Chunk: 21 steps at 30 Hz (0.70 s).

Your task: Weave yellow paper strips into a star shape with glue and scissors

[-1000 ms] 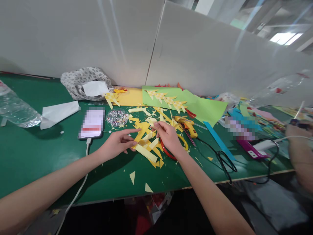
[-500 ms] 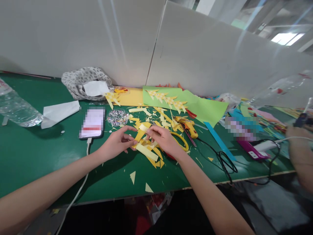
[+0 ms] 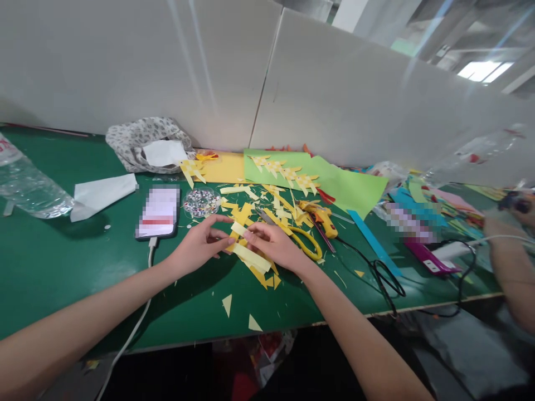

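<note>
My left hand [image 3: 208,239] pinches one end of the folded yellow paper strips between thumb and fingers. My right hand [image 3: 267,240] grips the upper pale yellow strip [image 3: 239,229] from the other side. A second pale strip [image 3: 253,258] slants down to the right below my fingers. Under and around my hands lie yellow paper scraps [image 3: 267,280]. Yellow-handled scissors [image 3: 311,245] rest just right of my right hand, beside a yellow glue gun [image 3: 324,217]. Checkered yellow paper fish shapes [image 3: 284,171] lie on green paper [image 3: 346,186] behind.
A phone [image 3: 157,211] with a cable and a dish of beads [image 3: 202,202] are at the left. A water bottle [image 3: 31,181] lies farther left. A blue strip [image 3: 374,242] and black cord [image 3: 382,278] are at the right, near another person's arm [image 3: 507,256].
My right hand has moved slightly down, and the upper pale strip has shifted down and left with it. More of the scissors shows. The other person's hand at the right has shifted slightly.
</note>
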### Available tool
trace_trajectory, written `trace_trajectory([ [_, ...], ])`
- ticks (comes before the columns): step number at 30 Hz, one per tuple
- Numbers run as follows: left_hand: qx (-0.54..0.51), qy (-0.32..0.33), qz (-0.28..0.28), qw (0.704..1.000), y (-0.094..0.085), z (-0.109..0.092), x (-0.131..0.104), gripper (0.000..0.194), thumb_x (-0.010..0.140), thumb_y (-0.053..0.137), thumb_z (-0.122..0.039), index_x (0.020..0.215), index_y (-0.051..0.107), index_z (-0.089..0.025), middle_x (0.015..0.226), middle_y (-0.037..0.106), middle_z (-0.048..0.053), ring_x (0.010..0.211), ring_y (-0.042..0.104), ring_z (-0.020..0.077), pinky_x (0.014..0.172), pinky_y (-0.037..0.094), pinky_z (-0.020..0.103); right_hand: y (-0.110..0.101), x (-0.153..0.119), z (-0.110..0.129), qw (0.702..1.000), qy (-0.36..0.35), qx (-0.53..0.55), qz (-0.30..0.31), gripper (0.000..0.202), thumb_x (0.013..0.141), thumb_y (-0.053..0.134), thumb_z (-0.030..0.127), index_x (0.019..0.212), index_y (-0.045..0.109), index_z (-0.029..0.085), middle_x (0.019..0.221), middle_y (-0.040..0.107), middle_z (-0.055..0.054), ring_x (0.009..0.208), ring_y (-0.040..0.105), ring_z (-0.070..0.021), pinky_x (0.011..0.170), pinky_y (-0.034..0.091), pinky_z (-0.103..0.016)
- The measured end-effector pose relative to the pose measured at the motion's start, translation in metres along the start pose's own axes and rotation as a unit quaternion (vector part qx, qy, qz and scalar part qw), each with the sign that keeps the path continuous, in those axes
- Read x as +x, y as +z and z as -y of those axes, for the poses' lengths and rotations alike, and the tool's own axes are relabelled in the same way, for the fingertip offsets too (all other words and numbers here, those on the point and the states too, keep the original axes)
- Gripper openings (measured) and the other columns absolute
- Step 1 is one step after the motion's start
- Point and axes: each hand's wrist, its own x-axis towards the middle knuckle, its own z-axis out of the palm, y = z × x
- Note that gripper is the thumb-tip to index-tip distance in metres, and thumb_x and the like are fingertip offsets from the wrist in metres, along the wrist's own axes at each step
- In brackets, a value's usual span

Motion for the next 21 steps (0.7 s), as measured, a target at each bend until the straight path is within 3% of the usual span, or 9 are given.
trace_trajectory([
  [9,-0.024,0.012,-0.006,1.000,-0.0015,0.0029,0.0019,0.049,0.073,0.061,-0.035,0.116,0.045,-0.020,0.075,0.065,0.002,0.069,0.061,0.0165,0.056,0.052,0.024,0.0043,0.0003,0.0006,0.995,-0.036,-0.087,-0.044,0.031,0.080,0.049,0.047,0.073,0.059,0.018,0.064,0.052,0.002,0.058,0.044,-0.0092,0.052,0.032,-0.022],
  [21,-0.064,-0.005,0.001,0.998,-0.0009,0.0033,0.0030,0.056,0.071,0.063,-0.034,0.122,0.045,-0.019,0.074,0.066,0.002,0.067,0.061,0.0153,0.059,0.053,0.025,0.0031,0.0000,0.0042,0.993,-0.021,-0.099,-0.057,0.027,0.078,0.053,0.044,0.076,0.063,0.019,0.067,0.059,0.000,0.058,0.049,-0.0110,0.053,0.036,-0.024],
])
